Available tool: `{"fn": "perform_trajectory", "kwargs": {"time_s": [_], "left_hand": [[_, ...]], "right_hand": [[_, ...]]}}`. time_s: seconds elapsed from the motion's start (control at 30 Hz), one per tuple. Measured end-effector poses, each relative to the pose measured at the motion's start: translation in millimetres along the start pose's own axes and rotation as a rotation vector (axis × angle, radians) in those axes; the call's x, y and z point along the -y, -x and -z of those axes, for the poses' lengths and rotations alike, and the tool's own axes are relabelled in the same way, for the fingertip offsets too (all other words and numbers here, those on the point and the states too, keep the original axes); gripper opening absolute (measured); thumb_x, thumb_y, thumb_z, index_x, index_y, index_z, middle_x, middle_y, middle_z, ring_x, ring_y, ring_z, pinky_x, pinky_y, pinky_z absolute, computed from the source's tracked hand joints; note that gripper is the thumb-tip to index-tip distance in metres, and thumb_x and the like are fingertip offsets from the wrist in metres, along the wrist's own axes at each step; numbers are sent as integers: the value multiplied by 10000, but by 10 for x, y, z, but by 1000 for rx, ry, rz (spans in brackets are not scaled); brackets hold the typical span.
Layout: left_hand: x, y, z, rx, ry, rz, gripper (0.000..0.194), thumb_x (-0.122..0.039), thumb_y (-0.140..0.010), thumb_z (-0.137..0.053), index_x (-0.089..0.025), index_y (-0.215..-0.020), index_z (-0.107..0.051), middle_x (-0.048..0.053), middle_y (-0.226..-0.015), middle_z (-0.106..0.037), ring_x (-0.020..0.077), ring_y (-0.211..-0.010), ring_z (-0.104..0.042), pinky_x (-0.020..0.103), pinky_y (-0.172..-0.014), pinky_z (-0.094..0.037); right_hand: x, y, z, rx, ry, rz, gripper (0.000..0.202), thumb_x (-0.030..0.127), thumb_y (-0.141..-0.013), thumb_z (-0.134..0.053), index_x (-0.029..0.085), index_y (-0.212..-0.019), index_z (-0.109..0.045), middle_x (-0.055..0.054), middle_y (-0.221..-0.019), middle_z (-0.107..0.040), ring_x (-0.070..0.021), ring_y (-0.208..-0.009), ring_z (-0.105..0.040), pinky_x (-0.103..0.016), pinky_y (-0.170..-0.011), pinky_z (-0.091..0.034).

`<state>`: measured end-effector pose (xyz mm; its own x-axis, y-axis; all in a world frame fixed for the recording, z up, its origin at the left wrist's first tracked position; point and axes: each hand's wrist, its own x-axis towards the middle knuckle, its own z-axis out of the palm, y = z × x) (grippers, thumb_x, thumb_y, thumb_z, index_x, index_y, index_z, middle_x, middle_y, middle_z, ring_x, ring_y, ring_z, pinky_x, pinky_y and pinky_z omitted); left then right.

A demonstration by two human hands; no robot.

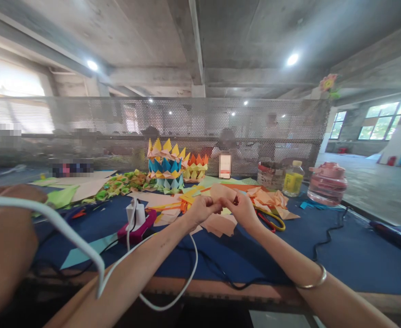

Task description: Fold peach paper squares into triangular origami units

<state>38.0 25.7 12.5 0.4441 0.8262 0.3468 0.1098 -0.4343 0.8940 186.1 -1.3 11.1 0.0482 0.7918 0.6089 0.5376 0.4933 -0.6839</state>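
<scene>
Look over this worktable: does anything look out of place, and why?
The white cable looks out of place: it droops below the front edge of the blue tabletop beside the left forearm, where it might snag. Nothing looks spilled.

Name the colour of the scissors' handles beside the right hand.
Yellow and red scissor handles, just right of the right hand, in the head view.

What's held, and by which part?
A pale peach paper piece, pinched along its lower edge between the fingers of the left hand and right hand.
</scene>
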Motion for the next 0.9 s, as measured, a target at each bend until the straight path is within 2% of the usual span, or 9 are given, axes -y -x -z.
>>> {"fn": "perform_trajectory", "kwargs": {"time_s": [0.1,0.27,0.43,0.57,0.8,0.9], "left_hand": [[-4,6,6,-3,9,29,310,-426,-625,-635,-122,-568,-613,39,-569,-595,118,-539,-492,240,-550,-365],[23,-5,27,-10,22,49,292,-406,-605,-646,-129,-527,-595,26,-532,-576,116,-528,-499,235,-543,-373],[96,-66,57,-3,110,55,307,-435,-547,-677,-134,-565,-615,8,-519,-561,96,-488,-466,224,-515,-369],[106,-72,73,-7,87,44,370,-493,-572,-664,-126,-583,-628,10,-517,-550,88,-479,-441,216,-491,-339],[67,-63,127,-163,40,44,422,-524,-569,-670,-122,-523,-551,3,-492,-507,82,-459,-407,218,-455,-294],[61,-64,130,-181,12,26,436,-531,-581,-659,-139,-480,-496,-12,-458,-474,75,-437,-385,215,-443,-281]], "right_hand": [[-20,-11,8,29,-79,30,305,398,-737,-580,155,-912,-519,-40,-748,-641,-156,-650,-582,-257,-586,-455],[-55,-15,-4,55,-70,39,321,378,-736,-580,171,-960,-480,-37,-784,-629,-162,-671,-588,-267,-599,-467],[-23,-16,-8,102,-131,32,285,301,-763,-528,182,-1001,-424,-2,-702,-580,-135,-588,-557,-252,-551,-466],[5,-18,9,104,-159,9,249,273,-761,-518,194,-976,-420,13,-658,-573,-129,-553,-562,-252,-539,-477],[-45,-14,-8,120,-112,-41,301,267,-727,-578,196,-982,-435,-20,-719,-641,-170,-621,-631,-271,-532,-503],[-42,-21,-8,148,-139,-69,328,296,-718,-601,190,-986,-445,-35,-729,-649,-188,-643,-644,-267,-496,-500]]}}
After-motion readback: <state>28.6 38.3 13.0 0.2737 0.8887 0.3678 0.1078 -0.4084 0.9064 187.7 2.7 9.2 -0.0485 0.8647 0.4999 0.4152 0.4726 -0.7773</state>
